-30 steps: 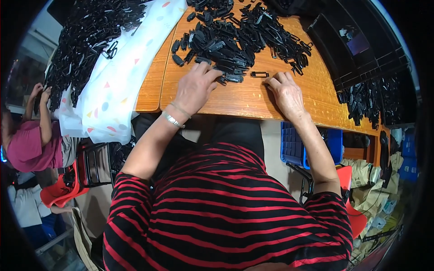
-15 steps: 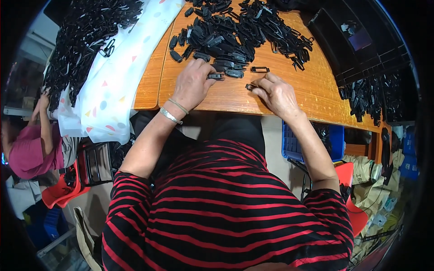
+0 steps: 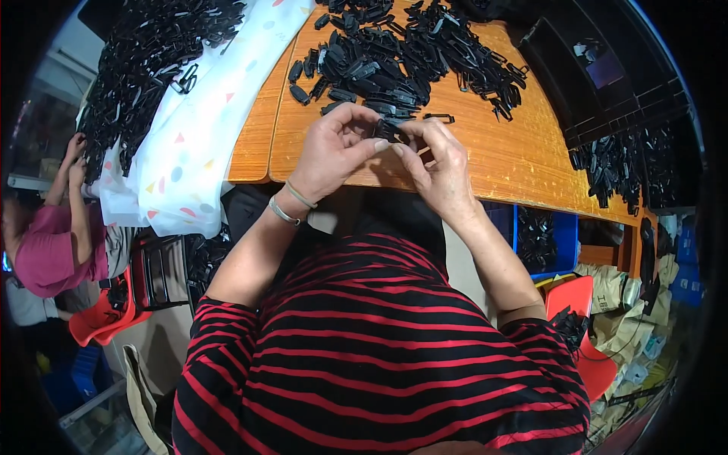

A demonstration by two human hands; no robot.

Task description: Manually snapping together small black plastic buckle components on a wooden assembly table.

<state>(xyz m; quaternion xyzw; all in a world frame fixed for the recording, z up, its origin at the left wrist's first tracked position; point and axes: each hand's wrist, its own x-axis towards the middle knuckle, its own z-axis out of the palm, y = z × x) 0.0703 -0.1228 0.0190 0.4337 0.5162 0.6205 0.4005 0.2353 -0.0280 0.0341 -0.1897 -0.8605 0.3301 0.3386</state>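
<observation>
Holding, both hands: one small black part [image 3: 389, 133], or possibly two meeting; the fingers hide too much to tell. Location: above the tabletop [image 3: 523, 167], toward its near edge, just this side of the pile.

Left hand [image 3: 331, 155]: thumb and fingertips together, pinched on the part's left side. Right hand [image 3: 444, 171]: thumb and fingers likewise, at its right.

Handling, as judged: a light, level pinch from both sides suits so slim a part; ends squared before any pressure, force spread evenly, since thin bars could flex or slip.

Materials: part, black, apparently hard plastic. Near the right fingers, one open frame [image 3: 439, 118], rectangular, slim-barred, lying flat. Beyond, a pile of oblong pieces [image 3: 364, 72], rounded, overlapping; to its right, loose open frames [image 3: 493, 80]. Tabletop: orange-brown wood grain, scuffed pale. Leftward, a white sheet [image 3: 178, 163], creased, printed with coloured shapes, beneath a dense glossy black heap [image 3: 144, 76].
</observation>
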